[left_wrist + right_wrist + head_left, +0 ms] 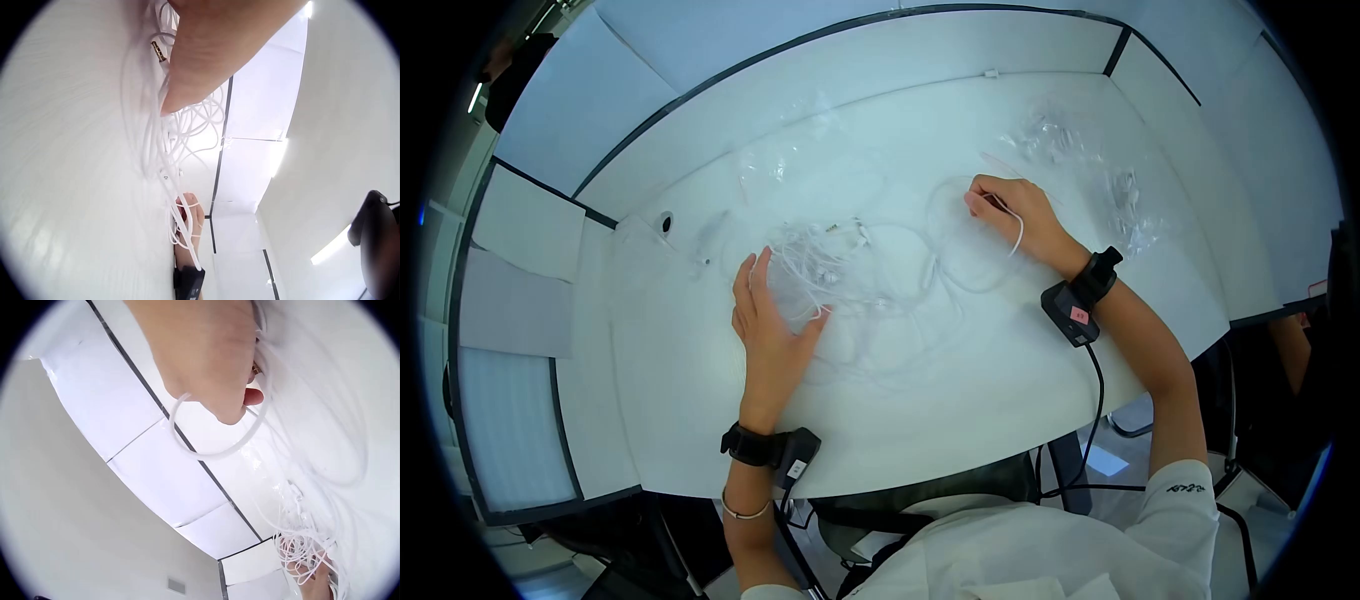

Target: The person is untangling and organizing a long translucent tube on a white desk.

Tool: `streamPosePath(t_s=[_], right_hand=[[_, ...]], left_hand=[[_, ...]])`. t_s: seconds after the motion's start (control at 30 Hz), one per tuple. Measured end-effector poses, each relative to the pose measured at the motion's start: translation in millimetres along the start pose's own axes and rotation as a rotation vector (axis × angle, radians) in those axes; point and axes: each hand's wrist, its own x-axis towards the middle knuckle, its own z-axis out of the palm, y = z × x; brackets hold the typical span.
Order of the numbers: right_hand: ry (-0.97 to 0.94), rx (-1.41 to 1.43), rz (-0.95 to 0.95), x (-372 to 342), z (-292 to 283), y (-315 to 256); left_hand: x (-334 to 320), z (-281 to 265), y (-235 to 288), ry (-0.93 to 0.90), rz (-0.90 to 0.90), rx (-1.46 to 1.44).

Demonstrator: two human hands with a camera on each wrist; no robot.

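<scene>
A tangle of white earphone cables point(815, 255) lies in the middle left of the table, with looser loops trailing to the right. My left hand point(772, 325) holds the tangle between its thumb and spread fingers. A gold-tipped audio plug point(159, 51) shows beside the left thumb in the left wrist view. Over on the right, my right hand point(1022, 220) pinches a white cable point(215, 453), which loops round the back of the hand. In the right wrist view, a bit of gold metal point(255, 369) peeks out by its fingers. The right fingertips are partly hidden.
Clear plastic bags point(1050, 140) lie at the back right, with another crumpled bag point(1130, 210) nearer the right side. More thin clear plastic point(765, 165) is at the back left. A low white partition point(880, 50) encloses the table, and a round hole point(666, 223) sits at its left.
</scene>
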Motion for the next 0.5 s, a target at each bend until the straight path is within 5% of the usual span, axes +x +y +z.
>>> streamPosePath(t_s=[0.5], right_hand=[[-0.065, 0.071, -0.017, -3.9, -2.8, -2.0]], left_hand=[[1.3, -1.2, -1.9, -0.019, -0.003, -0.057]])
